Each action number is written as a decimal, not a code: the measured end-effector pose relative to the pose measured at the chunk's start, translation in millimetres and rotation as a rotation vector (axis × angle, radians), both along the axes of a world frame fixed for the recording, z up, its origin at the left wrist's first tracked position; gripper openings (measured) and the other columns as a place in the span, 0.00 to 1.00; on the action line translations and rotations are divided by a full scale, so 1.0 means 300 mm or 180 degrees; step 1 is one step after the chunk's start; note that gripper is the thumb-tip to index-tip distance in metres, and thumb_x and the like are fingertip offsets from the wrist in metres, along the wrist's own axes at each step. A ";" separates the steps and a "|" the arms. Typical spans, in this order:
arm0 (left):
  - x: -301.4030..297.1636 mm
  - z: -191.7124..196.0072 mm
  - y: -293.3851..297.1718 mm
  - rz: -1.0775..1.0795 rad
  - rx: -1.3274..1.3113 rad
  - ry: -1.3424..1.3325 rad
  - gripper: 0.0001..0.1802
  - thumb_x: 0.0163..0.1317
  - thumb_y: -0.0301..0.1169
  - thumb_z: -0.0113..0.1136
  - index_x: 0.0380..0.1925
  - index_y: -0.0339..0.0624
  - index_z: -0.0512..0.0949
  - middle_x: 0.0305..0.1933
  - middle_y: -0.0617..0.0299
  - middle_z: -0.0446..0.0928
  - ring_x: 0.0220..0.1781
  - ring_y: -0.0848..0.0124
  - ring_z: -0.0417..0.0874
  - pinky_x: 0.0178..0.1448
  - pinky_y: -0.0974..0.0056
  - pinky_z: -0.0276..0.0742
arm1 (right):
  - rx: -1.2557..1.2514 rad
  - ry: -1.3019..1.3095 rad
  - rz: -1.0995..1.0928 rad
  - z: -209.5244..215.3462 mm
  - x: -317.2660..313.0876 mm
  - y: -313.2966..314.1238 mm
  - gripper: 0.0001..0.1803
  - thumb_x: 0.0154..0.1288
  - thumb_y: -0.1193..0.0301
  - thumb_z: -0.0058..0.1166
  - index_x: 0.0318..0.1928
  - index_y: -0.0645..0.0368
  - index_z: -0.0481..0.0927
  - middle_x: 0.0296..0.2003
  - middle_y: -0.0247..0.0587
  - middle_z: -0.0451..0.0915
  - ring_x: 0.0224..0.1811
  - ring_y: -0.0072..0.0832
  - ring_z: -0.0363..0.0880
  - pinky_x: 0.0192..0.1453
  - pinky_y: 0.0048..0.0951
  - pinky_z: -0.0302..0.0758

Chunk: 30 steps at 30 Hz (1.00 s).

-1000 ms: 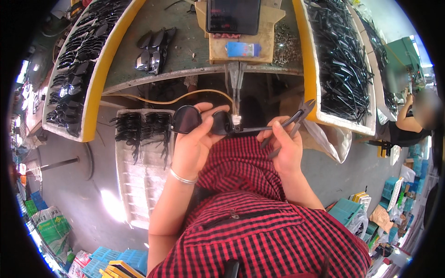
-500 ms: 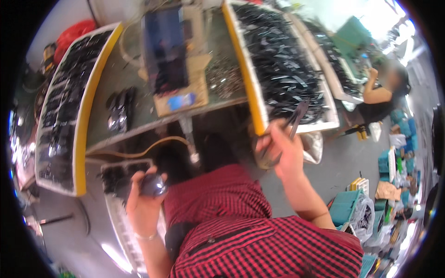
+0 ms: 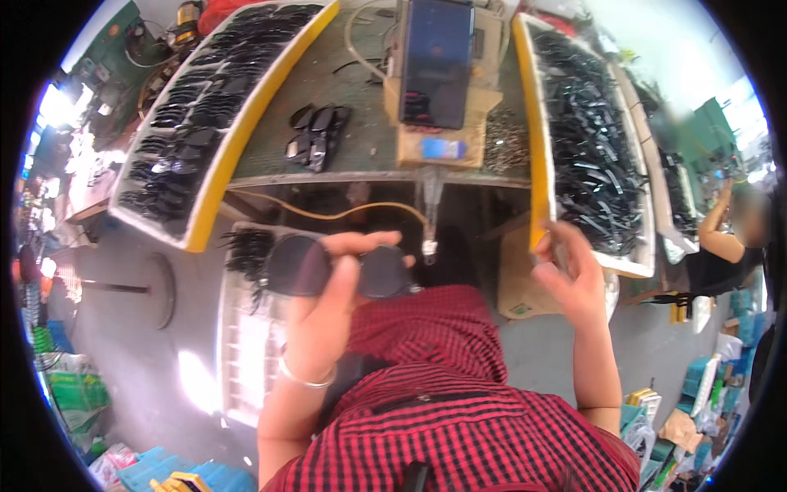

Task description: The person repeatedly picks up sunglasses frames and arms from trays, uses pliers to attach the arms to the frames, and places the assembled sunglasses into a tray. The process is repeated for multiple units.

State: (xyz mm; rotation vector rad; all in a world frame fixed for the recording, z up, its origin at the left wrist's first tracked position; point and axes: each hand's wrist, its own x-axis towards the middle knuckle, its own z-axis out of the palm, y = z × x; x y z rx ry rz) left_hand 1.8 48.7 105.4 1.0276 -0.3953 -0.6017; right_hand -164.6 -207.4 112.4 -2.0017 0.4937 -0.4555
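My left hand [image 3: 324,287] is closed on a sunglasses front [image 3: 299,266] with two dark lenses, raised before my lap. The fingers grip it around the middle, between the lenses. Beside the near corner of the right-hand tray [image 3: 537,156], my right hand [image 3: 574,275] has its fingers curled together. Whatever lies between those fingers, if anything, is too blurred to make out. That tray is heaped with thin black strips like sunglasses temples [image 3: 594,139]. In the left-hand tray [image 3: 220,176], dark eyewear pieces [image 3: 193,115] lie in rows.
Several dark sunglasses pieces [image 3: 318,135] lie on the green bench [image 3: 361,152]. A phone-like screen [image 3: 436,66] stands against cardboard, beside a pile of small metal bits [image 3: 507,143]. Below left is a white compartment tray [image 3: 242,353]. A co-worker [image 3: 721,238] sits at far right.
My left hand has risen and turned, bringing both lenses into sight. The dark strips that stuck out of my right hand no longer show. The whole view has shifted.
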 end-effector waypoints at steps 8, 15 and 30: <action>-0.008 0.043 -0.034 -0.0047 -0.0290 -0.0020 0.13 0.74 0.31 0.44 0.51 0.34 0.69 0.58 0.43 0.74 0.55 0.60 0.80 0.59 0.58 0.78 | -0.2686 -0.0036 0.0963 0.105 0.106 0.162 0.28 0.42 0.68 0.70 0.49 0.51 0.82 0.37 0.37 0.75 0.41 0.35 0.75 0.46 0.38 0.69; -0.006 0.040 -0.042 0.0043 -0.0162 -0.0131 0.14 0.73 0.32 0.43 0.50 0.33 0.69 0.55 0.36 0.73 0.53 0.46 0.81 0.59 0.46 0.78 | -0.2335 0.0186 0.1207 0.088 0.101 0.149 0.27 0.44 0.70 0.70 0.50 0.53 0.81 0.33 0.36 0.76 0.36 0.30 0.76 0.41 0.31 0.72; 0.098 -0.218 0.021 0.0944 0.0266 0.1208 0.15 0.69 0.41 0.54 0.29 0.42 0.71 0.26 0.63 0.66 0.31 0.68 0.73 0.42 0.57 0.80 | -0.2928 0.1226 -0.0999 0.112 0.158 -0.415 0.22 0.52 0.67 0.65 0.51 0.49 0.81 0.34 0.39 0.79 0.40 0.37 0.79 0.47 0.37 0.75</action>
